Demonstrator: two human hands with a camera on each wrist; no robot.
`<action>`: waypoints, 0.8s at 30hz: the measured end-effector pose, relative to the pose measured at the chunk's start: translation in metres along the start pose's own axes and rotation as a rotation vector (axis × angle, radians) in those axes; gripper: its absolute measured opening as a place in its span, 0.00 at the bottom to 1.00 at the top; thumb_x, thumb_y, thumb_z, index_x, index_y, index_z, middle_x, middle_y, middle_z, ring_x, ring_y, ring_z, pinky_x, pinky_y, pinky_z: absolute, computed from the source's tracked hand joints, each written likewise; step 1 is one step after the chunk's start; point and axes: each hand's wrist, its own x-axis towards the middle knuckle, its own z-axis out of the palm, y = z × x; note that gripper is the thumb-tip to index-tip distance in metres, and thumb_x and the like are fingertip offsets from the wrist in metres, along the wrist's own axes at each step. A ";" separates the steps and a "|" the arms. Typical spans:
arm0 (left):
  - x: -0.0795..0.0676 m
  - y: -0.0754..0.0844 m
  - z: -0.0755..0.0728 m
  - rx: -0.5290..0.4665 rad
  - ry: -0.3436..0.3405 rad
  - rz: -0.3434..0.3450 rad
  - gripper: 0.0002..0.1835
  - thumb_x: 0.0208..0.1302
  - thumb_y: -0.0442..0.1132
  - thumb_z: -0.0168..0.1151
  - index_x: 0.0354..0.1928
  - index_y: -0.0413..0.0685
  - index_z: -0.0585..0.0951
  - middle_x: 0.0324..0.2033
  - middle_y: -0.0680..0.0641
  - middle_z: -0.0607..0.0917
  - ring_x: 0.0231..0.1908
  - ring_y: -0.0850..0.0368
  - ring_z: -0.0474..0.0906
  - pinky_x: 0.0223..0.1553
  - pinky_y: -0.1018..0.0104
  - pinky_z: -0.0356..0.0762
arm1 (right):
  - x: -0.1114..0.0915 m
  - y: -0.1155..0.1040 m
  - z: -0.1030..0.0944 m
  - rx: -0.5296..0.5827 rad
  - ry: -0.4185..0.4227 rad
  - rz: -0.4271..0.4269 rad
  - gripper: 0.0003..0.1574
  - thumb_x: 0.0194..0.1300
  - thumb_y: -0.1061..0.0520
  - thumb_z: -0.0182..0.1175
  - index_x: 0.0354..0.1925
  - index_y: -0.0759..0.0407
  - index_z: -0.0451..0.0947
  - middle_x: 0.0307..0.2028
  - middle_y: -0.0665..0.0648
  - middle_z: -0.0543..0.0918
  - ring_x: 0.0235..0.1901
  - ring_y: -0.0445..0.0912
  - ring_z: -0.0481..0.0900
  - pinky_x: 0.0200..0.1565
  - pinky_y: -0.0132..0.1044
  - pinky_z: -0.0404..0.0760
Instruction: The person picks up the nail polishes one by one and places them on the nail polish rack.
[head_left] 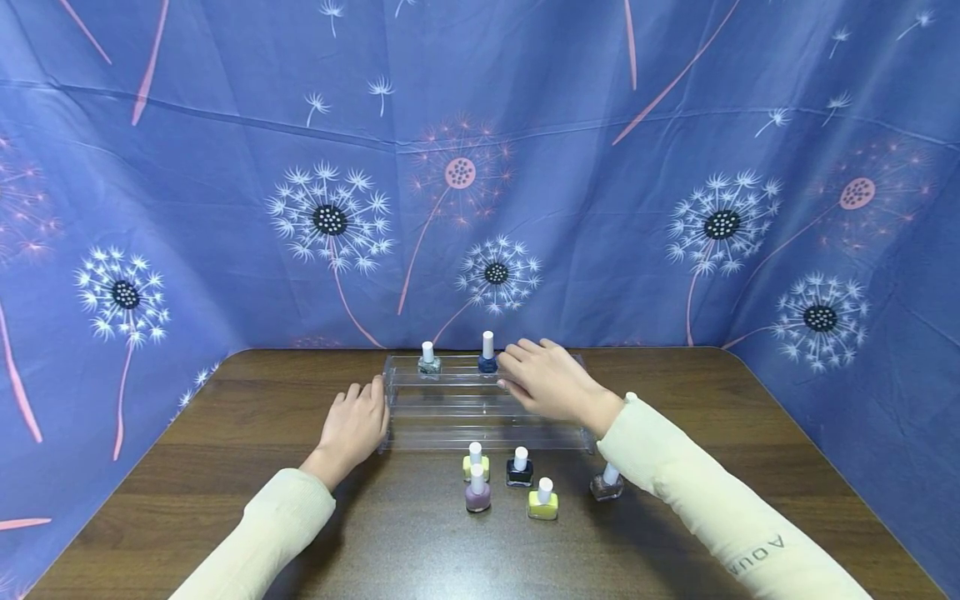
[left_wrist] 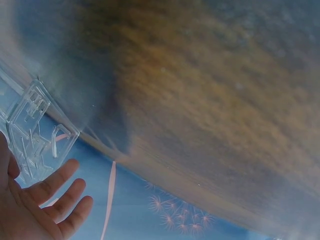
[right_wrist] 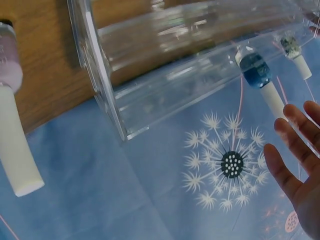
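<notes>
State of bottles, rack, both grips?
Clear rack: upright
Glitter bottle: capped, upright on rack
Blue bottle: capped, upright on rack
Two yellow bottles: capped, upright
Purple bottle: capped, upright
Black bottle: capped, upright
Brown bottle: capped, upright
Left grip: fingers apart, beside rack
Right grip: fingers apart, beside blue bottle

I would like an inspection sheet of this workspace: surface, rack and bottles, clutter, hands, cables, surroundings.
Surface: brown wood-grain table, light reflecting on it.
Rack: clear, on the table; blue bottle and glittery bottle on its top tier.
Loose on table: two yellow bottles, black bottle, purple bottle, dark bottle.
Clutter: nothing seen.
Left hand: at the rack's left end; contact uncertain.
Right hand: beside the blue bottle, holding nothing visible; contact uncertain.
Cables: nothing seen.
Surroundings: blue dandelion-print cloth behind and at both sides.
</notes>
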 end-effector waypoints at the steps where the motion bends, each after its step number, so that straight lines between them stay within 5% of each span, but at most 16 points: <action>1: 0.000 0.000 0.000 0.000 0.002 0.000 0.22 0.63 0.41 0.49 0.54 0.32 0.68 0.35 0.41 0.82 0.40 0.43 0.76 0.37 0.52 0.74 | -0.002 -0.001 0.000 0.006 -0.001 -0.002 0.11 0.64 0.47 0.51 0.37 0.51 0.73 0.29 0.47 0.77 0.29 0.43 0.71 0.28 0.36 0.67; 12: 0.000 0.000 0.002 -0.004 -0.022 -0.013 0.28 0.63 0.42 0.49 0.61 0.31 0.63 0.39 0.41 0.82 0.43 0.44 0.76 0.40 0.52 0.73 | -0.021 -0.011 0.010 0.029 0.011 -0.047 0.10 0.62 0.47 0.53 0.38 0.51 0.74 0.33 0.48 0.79 0.35 0.43 0.77 0.35 0.40 0.77; 24: 0.001 -0.002 0.003 0.008 -0.002 0.000 0.28 0.63 0.42 0.49 0.62 0.32 0.63 0.39 0.41 0.82 0.43 0.44 0.76 0.39 0.52 0.74 | -0.034 -0.023 0.006 0.083 0.000 -0.130 0.06 0.61 0.50 0.55 0.31 0.49 0.73 0.26 0.43 0.75 0.28 0.40 0.72 0.28 0.34 0.68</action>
